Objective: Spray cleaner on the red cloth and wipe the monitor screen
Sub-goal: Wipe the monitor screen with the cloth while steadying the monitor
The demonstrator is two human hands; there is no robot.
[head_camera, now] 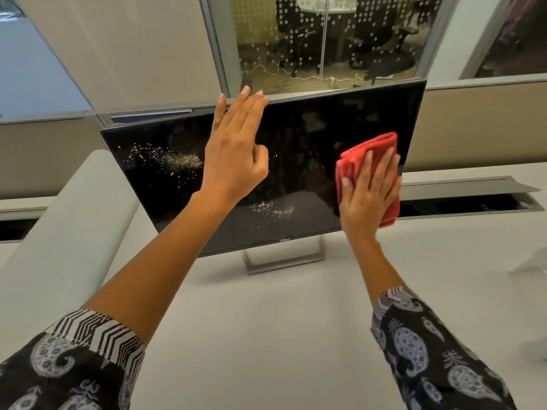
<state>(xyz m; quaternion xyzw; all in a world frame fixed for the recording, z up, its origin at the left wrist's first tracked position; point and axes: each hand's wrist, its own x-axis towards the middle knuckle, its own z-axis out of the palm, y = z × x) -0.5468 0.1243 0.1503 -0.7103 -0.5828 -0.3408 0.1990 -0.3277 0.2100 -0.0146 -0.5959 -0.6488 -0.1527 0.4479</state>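
A black monitor (305, 137) stands on the pale desk, its dark screen speckled with pale droplets or dust at the left and lower middle. My right hand (368, 196) presses a folded red cloth (370, 152) flat against the right side of the screen. My left hand (236, 146) is raised in front of the screen's upper middle, fingers straight and reaching to the top edge, holding nothing. No spray bottle is clearly in view.
The monitor's silver stand (284, 261) rests on the desk (266, 335). A cable trough (473, 199) with an open lid runs behind on the right. A pale curved divider (68, 220) rises on the left. A blurred clear object (532, 261) sits at the right edge.
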